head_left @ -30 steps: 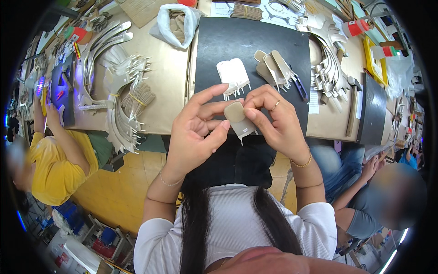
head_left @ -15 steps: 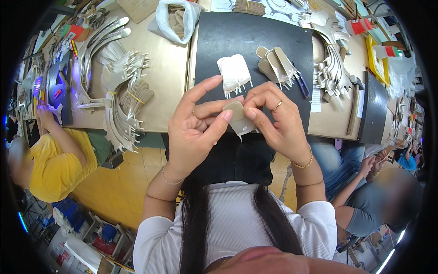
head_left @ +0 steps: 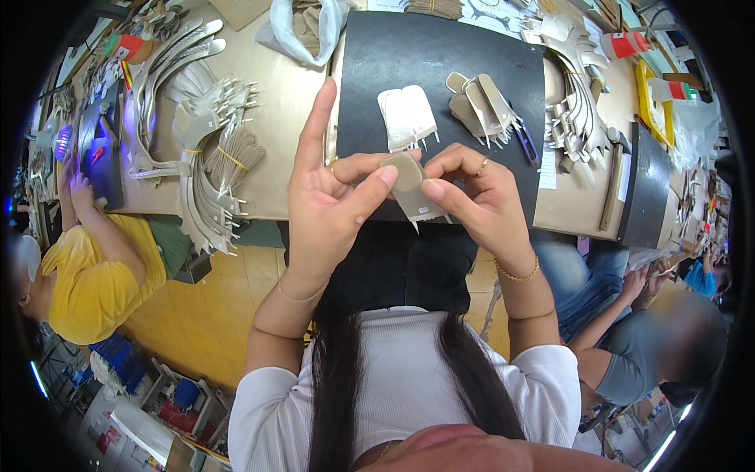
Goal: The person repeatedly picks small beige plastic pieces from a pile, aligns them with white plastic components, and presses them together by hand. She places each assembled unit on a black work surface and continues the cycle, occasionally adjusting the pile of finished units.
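Over the near edge of the black mat (head_left: pixel 440 47), between the two hands, a flat grey piece (head_left: pixel 418 208) is held in the air, with a rounded tan patch (head_left: pixel 407 175) at its far end and thin pointed tips at its near end. The left hand (head_left: pixel 326 200) pinches it from the left, with the thumb on the patch's left border and another finger behind. The right hand (head_left: pixel 481 193) grasps the right edge between thumb and bent forefinger; how firmly it presses, I cannot tell.

Compared with half a second ago, the left forefinger has lifted and now points straight to the far side, away from the piece. The left thumb covers less of the patch, so its face is seen more fully. To my judgement, this means that the piece is being adjusted or checked in the fingers, and this handling is not finished, because neither hand has let go.

Farther away on the mat lie a white stack (head_left: pixel 406 110) and, to its right, some tan and grey pieces (head_left: pixel 481 106), with a blue tool (head_left: pixel 525 143) beside them.
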A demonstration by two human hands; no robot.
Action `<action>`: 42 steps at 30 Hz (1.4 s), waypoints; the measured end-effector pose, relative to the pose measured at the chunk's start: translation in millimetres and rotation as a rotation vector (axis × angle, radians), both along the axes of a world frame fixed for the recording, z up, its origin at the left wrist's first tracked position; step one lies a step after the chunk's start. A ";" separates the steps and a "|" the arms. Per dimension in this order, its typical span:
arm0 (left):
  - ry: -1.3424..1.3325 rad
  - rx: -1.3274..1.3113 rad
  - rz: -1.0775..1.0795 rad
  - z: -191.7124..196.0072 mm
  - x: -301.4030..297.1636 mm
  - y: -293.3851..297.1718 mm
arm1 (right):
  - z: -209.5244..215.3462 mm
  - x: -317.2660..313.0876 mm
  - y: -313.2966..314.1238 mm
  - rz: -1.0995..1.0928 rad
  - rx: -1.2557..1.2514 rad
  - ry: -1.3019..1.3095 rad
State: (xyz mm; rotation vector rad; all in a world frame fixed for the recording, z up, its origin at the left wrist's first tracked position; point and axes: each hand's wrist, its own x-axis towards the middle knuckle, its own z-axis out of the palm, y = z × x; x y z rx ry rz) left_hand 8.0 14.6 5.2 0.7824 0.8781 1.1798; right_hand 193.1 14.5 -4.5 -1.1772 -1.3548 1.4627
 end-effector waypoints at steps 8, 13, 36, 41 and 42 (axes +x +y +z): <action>0.012 -0.008 -0.024 -3.3 1.0 0.6 | -4.9 -4.5 -0.8 0.009 -0.178 0.076; -0.109 -0.055 -0.011 -8.4 0.4 4.8 | -5.2 -1.4 -0.4 -0.012 -0.217 0.114; 1.244 0.486 -0.130 -82.7 10.8 67.2 | -20.8 59.1 68.7 -0.374 0.405 -0.880; 1.202 0.544 -0.071 -76.8 15.2 65.3 | -1.8 45.7 123.0 -0.331 0.670 -0.749; 1.181 0.558 -0.089 -76.0 16.7 65.5 | -2.5 38.8 144.9 -0.304 0.697 -0.729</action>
